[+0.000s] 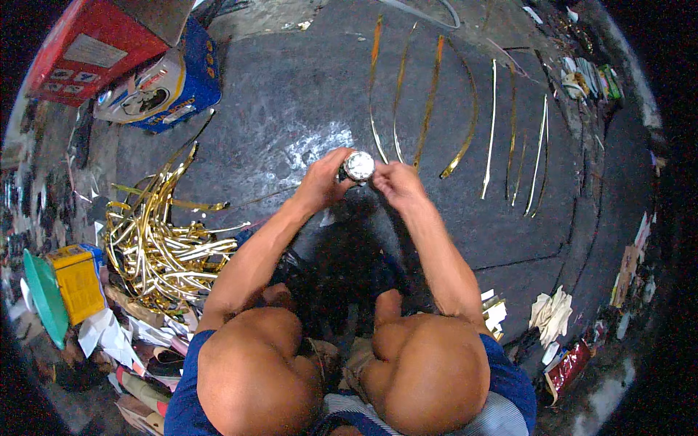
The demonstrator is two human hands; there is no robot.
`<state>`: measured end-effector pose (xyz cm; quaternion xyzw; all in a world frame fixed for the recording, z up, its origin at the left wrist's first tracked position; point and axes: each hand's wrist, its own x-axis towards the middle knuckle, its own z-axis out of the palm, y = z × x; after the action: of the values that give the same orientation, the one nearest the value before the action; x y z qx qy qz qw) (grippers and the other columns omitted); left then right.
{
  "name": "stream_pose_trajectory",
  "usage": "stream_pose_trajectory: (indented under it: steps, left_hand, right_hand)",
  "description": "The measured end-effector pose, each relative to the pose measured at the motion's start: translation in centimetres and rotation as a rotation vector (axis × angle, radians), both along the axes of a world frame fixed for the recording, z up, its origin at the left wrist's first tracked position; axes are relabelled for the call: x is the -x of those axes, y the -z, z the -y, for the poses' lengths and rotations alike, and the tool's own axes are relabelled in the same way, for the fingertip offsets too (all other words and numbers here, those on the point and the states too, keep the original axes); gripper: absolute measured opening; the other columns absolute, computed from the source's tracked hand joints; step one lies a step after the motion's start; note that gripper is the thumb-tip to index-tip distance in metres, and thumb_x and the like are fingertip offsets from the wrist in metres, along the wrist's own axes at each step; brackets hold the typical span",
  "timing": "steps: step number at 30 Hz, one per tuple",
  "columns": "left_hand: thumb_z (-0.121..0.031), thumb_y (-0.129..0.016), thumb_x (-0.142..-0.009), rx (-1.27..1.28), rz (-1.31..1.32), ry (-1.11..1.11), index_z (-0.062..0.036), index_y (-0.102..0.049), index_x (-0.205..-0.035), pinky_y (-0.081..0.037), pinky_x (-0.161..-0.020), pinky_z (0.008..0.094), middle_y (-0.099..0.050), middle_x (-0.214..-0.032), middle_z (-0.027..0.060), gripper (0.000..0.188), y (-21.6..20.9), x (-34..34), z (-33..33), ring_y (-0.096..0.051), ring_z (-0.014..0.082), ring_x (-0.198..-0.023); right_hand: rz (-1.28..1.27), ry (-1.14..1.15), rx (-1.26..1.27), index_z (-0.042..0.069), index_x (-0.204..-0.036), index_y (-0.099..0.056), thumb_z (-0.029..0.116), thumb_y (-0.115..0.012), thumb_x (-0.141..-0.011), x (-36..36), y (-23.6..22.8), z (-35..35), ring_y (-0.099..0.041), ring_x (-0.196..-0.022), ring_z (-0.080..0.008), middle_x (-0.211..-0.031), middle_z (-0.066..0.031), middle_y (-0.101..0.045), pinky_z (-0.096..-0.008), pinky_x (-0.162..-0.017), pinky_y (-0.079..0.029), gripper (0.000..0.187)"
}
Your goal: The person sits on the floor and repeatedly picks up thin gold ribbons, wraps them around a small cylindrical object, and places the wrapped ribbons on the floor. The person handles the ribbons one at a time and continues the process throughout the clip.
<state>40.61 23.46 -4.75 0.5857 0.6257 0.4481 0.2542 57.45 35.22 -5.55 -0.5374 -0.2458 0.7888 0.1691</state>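
I sit on a dark floor (pixel 291 94) with my knees drawn up. My left hand (pixel 323 179) grips the side of a small round tin with a silvery top (pixel 358 166). My right hand (pixel 395 183) is closed on the tin's other side, fingers at its rim. The tin is held between both hands above the floor. Just beyond it, several long gold strips (pixel 429 102) lie spread out side by side on the floor.
A tangled heap of gold strips (pixel 160 247) lies at my left. A yellow box (pixel 76 280), a green dish (pixel 42 294) and paper scraps sit beside it. A red box (pixel 91 43) and a blue-white bag (pixel 163 87) stand far left. Crumpled paper (pixel 551 312) lies right.
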Motion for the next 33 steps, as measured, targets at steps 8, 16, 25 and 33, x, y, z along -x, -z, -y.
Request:
stream_pose_trajectory:
  steps: [8,16,25,33]
  left_hand:
    - [-0.011,-0.076,-0.074,0.022,-0.063,-0.036,-0.0049,-0.057,-0.123,-0.051,-0.096,0.0414,-0.063,-0.12,0.0171,0.053,1.2,1.3,1.9,-0.06,0.0363,-0.115]
    - [-0.014,-0.08,-0.069,0.032,-0.022,0.127,-0.0083,-0.055,-0.13,-0.047,-0.101,0.0435,-0.06,-0.126,0.0167,0.066,-0.8,3.2,0.8,-0.057,0.0363,-0.119]
    - [-0.012,-0.065,-0.075,0.213,-0.661,-0.973,0.009,-0.053,-0.13,-0.045,-0.101,0.0484,-0.063,-0.117,0.0308,0.059,8.1,29.5,11.2,-0.058,0.0461,-0.113]
    - [-0.023,-0.066,-0.083,0.75,-0.687,-0.589,-0.0062,-0.057,-0.126,-0.053,-0.085,0.0498,-0.068,-0.112,0.02,0.047,11.5,34.1,14.0,-0.066,0.0423,-0.099]
  right_hand:
    - [-0.204,0.248,-0.534,-0.009,-0.129,-0.049,-0.005,-0.054,-0.091,-6.7,-28.0,-2.7,-0.054,-0.088,-0.0171,-0.11,-0.0149,-0.058,-0.0245,-0.071,-0.047,0.038]
    - [-0.222,0.252,-0.948,-0.005,-0.11,-0.055,-0.002,-0.061,-0.091,-13.7,-36.1,-15.4,-0.058,-0.084,-0.0192,-0.096,-0.0123,-0.06,-0.0271,-0.073,-0.05,0.02]
    - [-0.434,0.814,-0.951,-0.006,-0.1,-0.061,0.006,-0.065,-0.093,-23.8,-33.4,-34.1,-0.062,-0.074,-0.022,-0.088,-0.0107,-0.062,-0.0295,-0.065,-0.057,0.015]
    - [1.033,0.715,-0.88,-0.001,-0.099,-0.063,0.022,-0.057,-0.099,-43.2,-14.0,-22.7,-0.063,-0.082,-0.0199,-0.093,-0.0103,-0.062,-0.0317,-0.068,-0.056,0.023]
